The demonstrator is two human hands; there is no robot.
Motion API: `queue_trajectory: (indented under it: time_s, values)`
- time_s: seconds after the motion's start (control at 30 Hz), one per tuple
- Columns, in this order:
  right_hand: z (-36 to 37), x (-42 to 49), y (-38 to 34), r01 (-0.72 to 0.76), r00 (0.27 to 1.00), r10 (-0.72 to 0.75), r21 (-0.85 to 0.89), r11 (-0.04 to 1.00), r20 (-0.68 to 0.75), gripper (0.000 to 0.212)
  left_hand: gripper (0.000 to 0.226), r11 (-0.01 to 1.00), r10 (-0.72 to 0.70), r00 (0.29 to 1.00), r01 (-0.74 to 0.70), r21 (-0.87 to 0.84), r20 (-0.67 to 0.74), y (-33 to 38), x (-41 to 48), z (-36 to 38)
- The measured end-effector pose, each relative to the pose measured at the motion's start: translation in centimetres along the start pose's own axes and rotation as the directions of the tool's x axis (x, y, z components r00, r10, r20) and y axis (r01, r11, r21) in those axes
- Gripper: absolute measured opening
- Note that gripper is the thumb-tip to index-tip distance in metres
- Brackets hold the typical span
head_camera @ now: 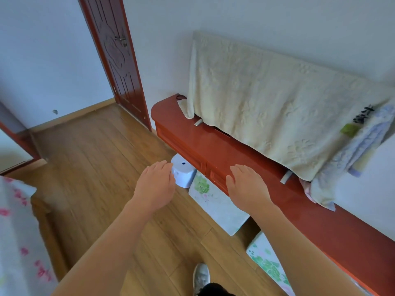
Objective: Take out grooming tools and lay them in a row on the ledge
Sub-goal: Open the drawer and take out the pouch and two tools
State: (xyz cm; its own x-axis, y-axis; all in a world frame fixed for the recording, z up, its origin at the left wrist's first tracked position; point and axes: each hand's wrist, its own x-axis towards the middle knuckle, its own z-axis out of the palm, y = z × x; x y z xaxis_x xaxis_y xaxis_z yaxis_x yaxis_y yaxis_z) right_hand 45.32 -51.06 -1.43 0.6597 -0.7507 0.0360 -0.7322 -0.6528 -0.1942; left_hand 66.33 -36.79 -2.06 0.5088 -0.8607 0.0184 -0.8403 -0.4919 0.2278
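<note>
A long red-brown wooden ledge (pixel 230 154) runs along the wall, with drawer fronts (pixel 183 146) on its side. My left hand (pixel 157 184) hovers open over the floor, palm down, just left of a white round device. My right hand (pixel 248 186) is held out flat with straight fingers above the ledge's front edge, over a drawer front. Neither hand holds anything. No grooming tools show in view.
A cream towel (pixel 267 101) covers a flat screen standing on the ledge. A white round device (pixel 183 173) sits on the wooden floor below. Two floral cushions (pixel 215 206) lie against the ledge. A red-brown door (pixel 116 52) is at the back left, floral bedding (pixel 17 242) at far left.
</note>
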Motion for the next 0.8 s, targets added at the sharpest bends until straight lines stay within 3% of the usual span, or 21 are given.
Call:
queue_trajectory:
  time_s: [0.37, 0.8]
  values:
    - [0.9, 15.9, -3.8, 0.118, 0.993, -0.117, 0.063, 0.991, -0.024, 0.039, 0.047, 0.986, -0.161, 0.986, 0.162, 0.026, -0.040, -7.7, 10.8, -2.2]
    - [3.7, 27.8, -13.9, 0.093, 0.994, -0.090, 0.039, 0.995, -0.057, 0.032, 0.049, 0.989, -0.151, 0.988, 0.151, 0.006, -0.019, -19.5, 21.4, -4.7]
